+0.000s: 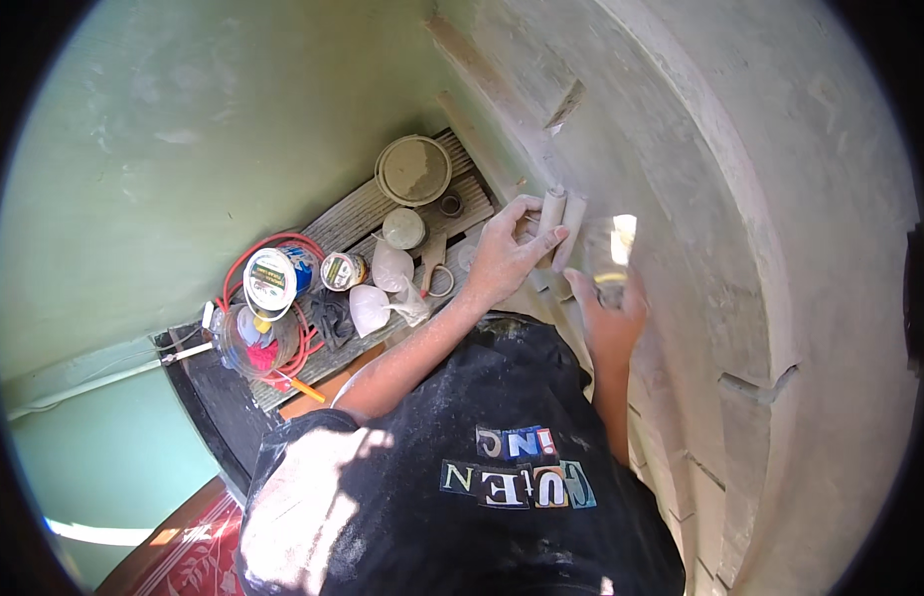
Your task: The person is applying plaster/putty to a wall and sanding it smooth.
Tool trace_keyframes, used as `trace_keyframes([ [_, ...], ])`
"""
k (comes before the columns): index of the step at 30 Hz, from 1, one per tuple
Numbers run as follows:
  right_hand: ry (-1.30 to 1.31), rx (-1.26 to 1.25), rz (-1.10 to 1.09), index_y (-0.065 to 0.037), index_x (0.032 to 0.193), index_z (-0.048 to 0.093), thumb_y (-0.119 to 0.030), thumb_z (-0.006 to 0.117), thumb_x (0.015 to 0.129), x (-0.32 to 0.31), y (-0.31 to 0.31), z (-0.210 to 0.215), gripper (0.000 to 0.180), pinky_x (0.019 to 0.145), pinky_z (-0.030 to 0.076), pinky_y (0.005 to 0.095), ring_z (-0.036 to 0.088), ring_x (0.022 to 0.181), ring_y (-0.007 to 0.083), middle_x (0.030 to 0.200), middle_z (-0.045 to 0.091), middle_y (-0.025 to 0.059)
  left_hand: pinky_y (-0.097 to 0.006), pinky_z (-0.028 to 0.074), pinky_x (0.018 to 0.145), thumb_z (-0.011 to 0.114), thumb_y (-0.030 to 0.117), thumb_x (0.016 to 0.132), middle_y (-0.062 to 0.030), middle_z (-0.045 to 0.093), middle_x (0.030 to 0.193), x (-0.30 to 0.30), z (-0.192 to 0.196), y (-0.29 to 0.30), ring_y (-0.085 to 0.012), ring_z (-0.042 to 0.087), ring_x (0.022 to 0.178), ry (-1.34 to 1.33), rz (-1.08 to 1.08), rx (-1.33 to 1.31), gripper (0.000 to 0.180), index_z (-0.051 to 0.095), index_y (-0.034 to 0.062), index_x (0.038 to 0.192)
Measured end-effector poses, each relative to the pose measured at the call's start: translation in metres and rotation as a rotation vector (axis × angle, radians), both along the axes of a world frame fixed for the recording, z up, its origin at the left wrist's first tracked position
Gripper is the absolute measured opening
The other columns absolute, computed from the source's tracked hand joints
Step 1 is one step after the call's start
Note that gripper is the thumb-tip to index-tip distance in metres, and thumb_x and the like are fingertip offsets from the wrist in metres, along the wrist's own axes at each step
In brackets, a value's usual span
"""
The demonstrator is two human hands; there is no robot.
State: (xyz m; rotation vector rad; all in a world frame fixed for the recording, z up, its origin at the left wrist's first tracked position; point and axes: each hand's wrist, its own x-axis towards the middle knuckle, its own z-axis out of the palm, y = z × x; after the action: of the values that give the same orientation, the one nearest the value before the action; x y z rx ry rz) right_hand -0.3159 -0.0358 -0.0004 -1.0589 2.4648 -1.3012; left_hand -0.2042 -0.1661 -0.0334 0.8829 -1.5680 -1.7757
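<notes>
My left hand (pixel 514 250) is closed around two pale grey, dusty cylinders (pixel 561 226) lying side by side; their exact kind is unclear. They are close to the grey plastered wall (pixel 671 268). Just to the right and a little lower, my right hand (pixel 611 313) has its thumb and fingers curved round a blurred, shiny patch, and what it grips I cannot make out. Whitish dust coats the left hand and forearm.
Left of me a slatted wooden bench (pixel 348 214) carries a round bucket of grey paste (pixel 413 170), a white-lidded tub (pixel 270 279), a small jar (pixel 342 271), pale bags (pixel 371 309), a red hose (pixel 305 343) and an orange-handled tool (pixel 308 390). A green wall (pixel 214 149) rises behind.
</notes>
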Motion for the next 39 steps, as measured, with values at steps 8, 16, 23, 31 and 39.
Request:
trace_keyframes([
  [8, -0.490, -0.210, 0.153, -0.001, 0.082, 0.061, -0.007, 0.083, 0.078, 0.002, -0.034, -0.025, 0.023, 0.069, 0.051, 0.0311, 0.065, 0.080, 0.0162, 0.094, 0.071, 0.0131, -0.028, 0.050, 0.088, 0.067, 0.022, 0.096, -0.0068, 0.068, 0.108, 0.038, 0.004, -0.024, -0.0125, 0.062, 0.100, 0.117, -0.087, 0.145, 0.039, 0.060, -0.0024, 0.125],
  [16, -0.536, -0.416, 0.302, -0.004, 0.072, 0.052, -0.001, 0.080, 0.080, 0.024, -0.052, -0.023, 0.029, 0.067, 0.049, 0.0273, 0.060, 0.077, 0.0126, 0.097, 0.071, 0.0165, -0.031, 0.044, 0.102, 0.050, 0.024, 0.104, -0.0086, 0.057, 0.126, 0.038, -0.001, -0.030, -0.0162, 0.056, 0.116, 0.516, -0.062, 0.622, 0.045, 0.043, -0.0005, 0.142],
  [23, -0.642, -0.486, 0.145, -0.004, 0.071, 0.052, -0.002, 0.081, 0.079, 0.034, -0.056, -0.034, 0.030, 0.070, 0.049, 0.0271, 0.061, 0.077, 0.0121, 0.095, 0.071, 0.0150, -0.022, 0.048, 0.058, 0.075, 0.031, 0.090, -0.0035, 0.066, 0.091, 0.031, 0.023, -0.042, -0.0094, 0.061, 0.072, 0.128, -0.128, 0.301, 0.047, 0.054, 0.0012, 0.120],
  [31, -0.395, -0.172, -0.084, 0.002, 0.087, 0.068, -0.019, 0.082, 0.082, 0.028, -0.016, -0.034, 0.026, 0.063, 0.048, 0.0292, 0.056, 0.066, 0.0103, 0.075, 0.065, 0.0031, -0.027, 0.049, 0.076, 0.069, 0.026, 0.095, -0.0033, 0.064, 0.098, 0.016, -0.006, -0.042, -0.0096, 0.058, 0.085, 0.035, -0.118, 0.320, 0.034, 0.061, -0.0019, 0.113],
  [39, 0.008, 0.160, -0.461, 0.004, 0.089, 0.067, -0.023, 0.080, 0.084, -0.007, 0.082, -0.051, 0.030, 0.060, 0.045, 0.0303, 0.050, 0.063, 0.0115, 0.070, 0.061, 0.0045, -0.029, 0.052, 0.063, 0.052, 0.035, 0.105, -0.0031, 0.058, 0.097, -0.028, 0.017, -0.057, -0.0096, 0.059, 0.077, 0.252, 0.082, 0.426, 0.037, 0.045, 0.0076, 0.128],
])
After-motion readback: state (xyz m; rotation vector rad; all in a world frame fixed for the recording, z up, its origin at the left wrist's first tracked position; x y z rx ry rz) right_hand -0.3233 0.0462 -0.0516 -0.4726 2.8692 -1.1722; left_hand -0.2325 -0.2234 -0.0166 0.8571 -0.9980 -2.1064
